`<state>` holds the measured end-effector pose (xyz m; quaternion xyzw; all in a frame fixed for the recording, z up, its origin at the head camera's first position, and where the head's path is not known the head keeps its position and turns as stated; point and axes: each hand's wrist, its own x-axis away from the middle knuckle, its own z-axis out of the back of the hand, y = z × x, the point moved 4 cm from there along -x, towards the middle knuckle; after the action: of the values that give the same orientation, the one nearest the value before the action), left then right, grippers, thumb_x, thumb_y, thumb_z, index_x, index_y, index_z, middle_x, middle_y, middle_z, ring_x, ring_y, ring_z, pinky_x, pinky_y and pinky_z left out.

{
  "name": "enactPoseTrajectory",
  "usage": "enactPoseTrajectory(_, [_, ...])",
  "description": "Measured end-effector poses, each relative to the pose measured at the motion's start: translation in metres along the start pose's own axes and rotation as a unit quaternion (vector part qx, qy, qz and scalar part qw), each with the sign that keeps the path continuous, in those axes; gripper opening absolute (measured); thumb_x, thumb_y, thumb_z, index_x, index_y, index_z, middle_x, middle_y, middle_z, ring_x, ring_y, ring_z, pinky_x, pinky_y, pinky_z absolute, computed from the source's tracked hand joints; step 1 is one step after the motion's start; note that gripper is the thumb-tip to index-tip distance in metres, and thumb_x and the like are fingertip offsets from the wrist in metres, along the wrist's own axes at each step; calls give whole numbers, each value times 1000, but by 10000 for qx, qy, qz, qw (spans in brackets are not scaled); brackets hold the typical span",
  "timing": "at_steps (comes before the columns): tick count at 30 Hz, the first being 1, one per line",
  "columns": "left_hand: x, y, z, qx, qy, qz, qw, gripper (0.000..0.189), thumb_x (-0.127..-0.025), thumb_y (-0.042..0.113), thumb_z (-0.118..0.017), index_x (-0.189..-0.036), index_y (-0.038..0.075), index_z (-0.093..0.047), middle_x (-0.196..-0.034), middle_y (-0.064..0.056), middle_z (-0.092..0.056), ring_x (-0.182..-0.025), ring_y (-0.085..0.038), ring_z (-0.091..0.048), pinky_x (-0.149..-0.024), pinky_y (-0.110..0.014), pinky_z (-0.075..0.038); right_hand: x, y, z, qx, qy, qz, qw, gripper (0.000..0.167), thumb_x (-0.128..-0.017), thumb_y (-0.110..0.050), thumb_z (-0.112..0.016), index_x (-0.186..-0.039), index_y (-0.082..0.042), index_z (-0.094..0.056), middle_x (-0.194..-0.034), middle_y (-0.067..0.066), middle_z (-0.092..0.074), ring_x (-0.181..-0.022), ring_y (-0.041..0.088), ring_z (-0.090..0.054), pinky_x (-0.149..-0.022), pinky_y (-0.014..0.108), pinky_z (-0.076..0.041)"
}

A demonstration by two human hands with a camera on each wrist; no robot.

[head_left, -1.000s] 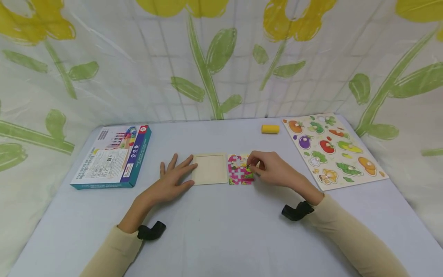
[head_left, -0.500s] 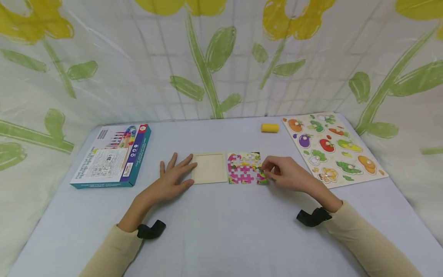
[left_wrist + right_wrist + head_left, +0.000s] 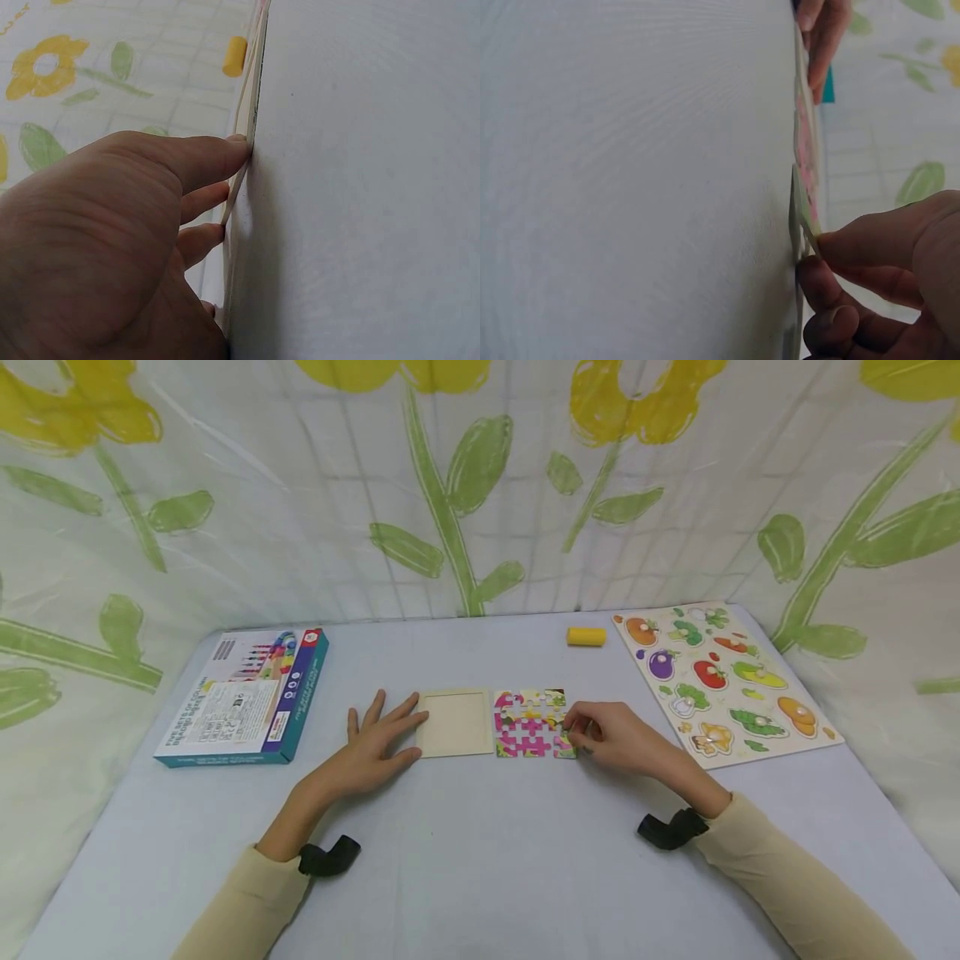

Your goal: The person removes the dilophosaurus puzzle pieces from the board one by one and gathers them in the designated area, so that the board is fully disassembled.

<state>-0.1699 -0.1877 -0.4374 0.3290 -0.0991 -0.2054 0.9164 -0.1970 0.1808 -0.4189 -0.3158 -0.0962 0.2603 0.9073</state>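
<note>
My left hand (image 3: 372,750) lies with fingers spread, its fingertips at the left edge of a shallow wooden frame (image 3: 454,753). In the left wrist view the thumb (image 3: 214,159) touches that edge. Directly right of the frame lies a jigsaw puzzle (image 3: 530,725), pink, yellow and green, its pieces in rows with small gaps. My right hand (image 3: 618,739) is at the puzzle's right side, pinching a jigsaw piece (image 3: 804,206) between thumb and fingers. That piece stands tilted in the right wrist view. The fingers partly cover the puzzle's right column.
A teal and white box (image 3: 240,702) lies at the left. At the right is a vegetable peg board (image 3: 723,677) with knobbed pieces. Behind the puzzle a yellow cylinder (image 3: 586,637) rests near the table's back edge. A flower-printed sheet (image 3: 300,493) hangs behind.
My right hand moved right from over the puzzle, uncovering its right-hand pieces, then shifted slightly back left along with the lower right piece. The left hand and the frame stayed put.
</note>
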Motion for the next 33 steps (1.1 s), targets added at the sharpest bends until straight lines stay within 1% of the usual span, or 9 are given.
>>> enactPoseTrajectory(3, [0, 0, 0, 3, -5, 7, 10000, 59, -105, 23, -65, -159, 10, -48, -178, -16, -21, -163, -55, 13, -117, -82, 21, -1, -2, -2, 33, 3, 62, 10000, 9, -101, -11, -68, -109, -11, -73, -89, -2, -71, -72, 9, -53, -64, 23, -45])
enactPoseTrajectory(9, [0, -1, 0, -37, -13, 8, 10000, 59, -105, 23, -65, -160, 11, -47, -178, -15, -21, -162, -55, 13, -116, -83, 21, -4, -4, -4, 180, -10, -22, 9998, 8, -101, -13, -69, -109, -12, -73, -89, -2, -70, -75, 12, -55, -67, 24, -48])
enactPoseTrajectory(14, [-1, -2, 1, -70, -8, 0, 10000, 59, -105, 24, -65, -160, 11, -48, -178, -16, -22, -163, -55, 12, -116, -84, 20, -5, -5, -3, 226, 14, -44, 9997, 8, -101, -13, -69, -108, -12, -73, -88, -2, -70, -75, 12, -55, -67, 25, -48])
enactPoseTrajectory(18, [-1, -2, 0, -69, -19, 15, 10000, 59, -104, 23, -65, -160, 11, -48, -178, -15, -21, -163, -55, 13, -116, -83, 21, -3, -4, -2, 310, 50, 50, 9995, 6, -99, -16, -74, -104, -13, -74, -88, -3, -70, -73, 10, -54, -65, 24, -47])
enactPoseTrajectory(20, [0, -1, 0, -69, -28, 19, 10000, 59, -104, 22, -66, -159, 10, -48, -178, -16, -21, -163, -55, 12, -116, -83, 21, -1, -3, -1, 385, 55, 95, 9992, 10, -96, -21, -79, -103, -14, -74, -89, -4, -70, -73, 10, -54, -65, 23, -47])
enactPoseTrajectory(23, [0, 0, -1, -66, -45, 27, 10000, 59, -104, 21, -65, -159, 10, -47, -178, -16, -21, -163, -55, 12, -117, -83, 21, 2, -1, 1, 419, 15, 36, 9991, 21, -91, -29, -85, -104, -16, -75, -91, -4, -69, -75, 11, -54, -66, 23, -46])
enactPoseTrajectory(26, [1, 1, 0, -51, -53, 8, 10000, 59, -105, 23, -65, -160, 10, -47, -178, -16, -21, -163, -56, 12, -116, -83, 21, 5, 0, 3, 384, -79, -20, 9992, 29, -87, -34, -89, -106, -16, -76, -91, -3, -68, -76, 11, -54, -66, 23, -46])
enactPoseTrajectory(29, [0, 1, 0, -60, -52, 18, 10000, 60, -105, 24, -64, -160, 11, -46, -178, -16, -21, -163, -55, 13, -117, -83, 21, 6, 1, 2, 428, -132, -16, 9990, 30, -86, -35, -90, -106, -17, -76, -90, -3, -66, -77, 11, -53, -67, 22, -46])
enactPoseTrajectory(33, [0, 0, 0, -58, -50, 27, 10000, 59, -105, 24, -65, -160, 11, -46, -178, -15, -21, -163, -55, 13, -117, -82, 21, 5, 2, 1, 514, -124, 52, 9986, 26, -87, -32, -89, -105, -17, -76, -89, -3, -65, -76, 10, -53, -66, 23, -45])
